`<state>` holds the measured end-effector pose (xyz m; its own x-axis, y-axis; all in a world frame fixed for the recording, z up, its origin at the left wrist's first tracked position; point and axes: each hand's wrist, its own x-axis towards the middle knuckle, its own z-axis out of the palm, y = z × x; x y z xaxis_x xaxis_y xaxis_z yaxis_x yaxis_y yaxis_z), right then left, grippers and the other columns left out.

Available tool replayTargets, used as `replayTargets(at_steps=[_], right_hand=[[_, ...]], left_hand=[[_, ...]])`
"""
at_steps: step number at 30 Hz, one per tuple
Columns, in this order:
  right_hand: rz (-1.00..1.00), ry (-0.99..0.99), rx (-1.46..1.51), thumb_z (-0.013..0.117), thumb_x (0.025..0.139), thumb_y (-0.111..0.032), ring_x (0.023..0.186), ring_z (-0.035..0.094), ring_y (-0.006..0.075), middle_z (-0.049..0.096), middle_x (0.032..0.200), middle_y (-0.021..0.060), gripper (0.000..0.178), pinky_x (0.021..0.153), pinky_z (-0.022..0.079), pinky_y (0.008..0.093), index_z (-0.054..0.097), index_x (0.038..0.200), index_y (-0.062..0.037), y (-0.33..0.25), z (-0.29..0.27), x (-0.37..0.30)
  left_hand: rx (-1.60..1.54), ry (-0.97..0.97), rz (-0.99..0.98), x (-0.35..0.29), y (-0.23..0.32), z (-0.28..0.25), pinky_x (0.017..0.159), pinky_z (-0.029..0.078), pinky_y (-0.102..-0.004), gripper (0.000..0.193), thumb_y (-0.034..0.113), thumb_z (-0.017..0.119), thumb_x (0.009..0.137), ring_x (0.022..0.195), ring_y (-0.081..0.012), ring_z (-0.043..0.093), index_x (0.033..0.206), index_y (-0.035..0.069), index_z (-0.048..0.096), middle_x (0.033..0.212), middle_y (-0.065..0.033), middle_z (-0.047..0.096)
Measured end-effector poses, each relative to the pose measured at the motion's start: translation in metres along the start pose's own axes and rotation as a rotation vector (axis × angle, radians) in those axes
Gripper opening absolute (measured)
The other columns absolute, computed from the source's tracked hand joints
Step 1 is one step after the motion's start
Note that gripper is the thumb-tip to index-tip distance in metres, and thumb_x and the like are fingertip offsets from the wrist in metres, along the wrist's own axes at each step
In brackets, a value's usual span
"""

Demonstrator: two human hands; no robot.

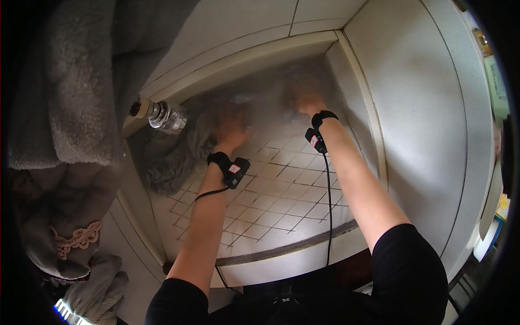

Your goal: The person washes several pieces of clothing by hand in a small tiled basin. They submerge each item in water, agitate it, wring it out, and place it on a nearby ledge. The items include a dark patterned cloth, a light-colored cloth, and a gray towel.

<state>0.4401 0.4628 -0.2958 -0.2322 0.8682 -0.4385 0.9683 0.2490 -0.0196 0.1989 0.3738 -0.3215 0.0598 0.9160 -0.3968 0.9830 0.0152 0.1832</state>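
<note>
Both arms reach forward into a white tiled wash basin (pixel 287 238) with a crosshatched sloping bottom. A wet grey cloth (pixel 172 162) lies bunched along its left side. My left hand (pixel 230 127) is down at the right edge of this cloth. Farther back and to the right, my right hand (pixel 309 97) is low in the basin, over a dark hazy patch. Steam or mist blurs the fingers of both hands, so their grip and anything in them are hidden.
A metal faucet (pixel 167 117) juts in from the left above the cloth. Grey fluffy fabric (pixel 81 92) hangs at the left, above a ribbed grey cloth (pixel 100 290). White tiled walls (pixel 422 119) rise behind and to the right. Bottles and packages (pixel 495 86) stand at the far right.
</note>
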Motion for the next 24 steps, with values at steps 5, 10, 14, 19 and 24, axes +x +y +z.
replayTargets(at_steps=[5, 10, 14, 19, 24], right_hand=[[-0.047, -0.060, 0.046, 0.057, 0.082, -0.049, 0.137, 0.020, 0.0320, 0.028, 0.147, 0.0105, 0.072, 0.110, 0.016, 0.0542, 0.027, 0.144, -0.0258, 0.014, 0.001, 0.017], [-0.040, 0.120, 0.403, 0.046, 0.086, -0.056, 0.137, 0.015, 0.0417, 0.013, 0.152, 0.0100, 0.067, 0.105, 0.020, 0.0620, 0.026, 0.143, -0.0279, 0.010, 0.006, -0.011], [-0.139, -0.179, 0.056, 0.050, 0.082, -0.060, 0.133, 0.020, 0.0444, 0.019, 0.150, 0.0118, 0.061, 0.101, 0.025, 0.0642, 0.041, 0.135, -0.0326, 0.012, -0.002, -0.044], [-0.090, 0.020, 0.451, 0.060, 0.073, -0.062, 0.129, 0.028, 0.0457, 0.027, 0.146, 0.0143, 0.070, 0.098, 0.028, 0.0650, 0.044, 0.133, -0.0290, 0.025, -0.020, -0.037], [0.052, 0.014, 0.251, 0.074, 0.064, -0.045, 0.124, 0.039, 0.0414, 0.038, 0.141, 0.0122, 0.083, 0.093, 0.037, 0.0614, 0.040, 0.137, -0.0231, -0.041, 0.015, -0.049]], left_hand=[[-0.020, 0.084, 0.017, -0.007, 0.000, -0.001, 0.103, 0.017, -0.0642, 0.061, 0.041, 0.058, 0.080, 0.135, -0.0368, 0.021, 0.136, 0.023, 0.041, 0.146, -0.0130, 0.028], [0.015, 0.297, 0.230, -0.057, -0.013, 0.007, 0.104, 0.025, -0.0547, 0.042, 0.016, 0.057, 0.079, 0.126, -0.0319, 0.037, 0.121, 0.014, 0.052, 0.131, -0.0126, 0.046], [-0.003, 0.220, 0.245, -0.116, -0.054, -0.014, 0.106, 0.026, -0.0471, 0.037, 0.007, 0.056, 0.075, 0.119, -0.0285, 0.044, 0.112, 0.013, 0.058, 0.124, -0.0099, 0.053], [0.121, 0.012, -0.022, -0.150, -0.089, -0.051, 0.103, 0.030, -0.0472, 0.041, 0.011, 0.059, 0.076, 0.114, -0.0283, 0.048, 0.116, 0.014, 0.057, 0.121, -0.0094, 0.055], [-0.851, 0.080, -0.070, -0.145, -0.035, -0.050, 0.095, 0.041, -0.0410, 0.045, 0.030, 0.061, 0.082, 0.106, -0.0255, 0.054, 0.124, 0.015, 0.052, 0.118, -0.0073, 0.057]])
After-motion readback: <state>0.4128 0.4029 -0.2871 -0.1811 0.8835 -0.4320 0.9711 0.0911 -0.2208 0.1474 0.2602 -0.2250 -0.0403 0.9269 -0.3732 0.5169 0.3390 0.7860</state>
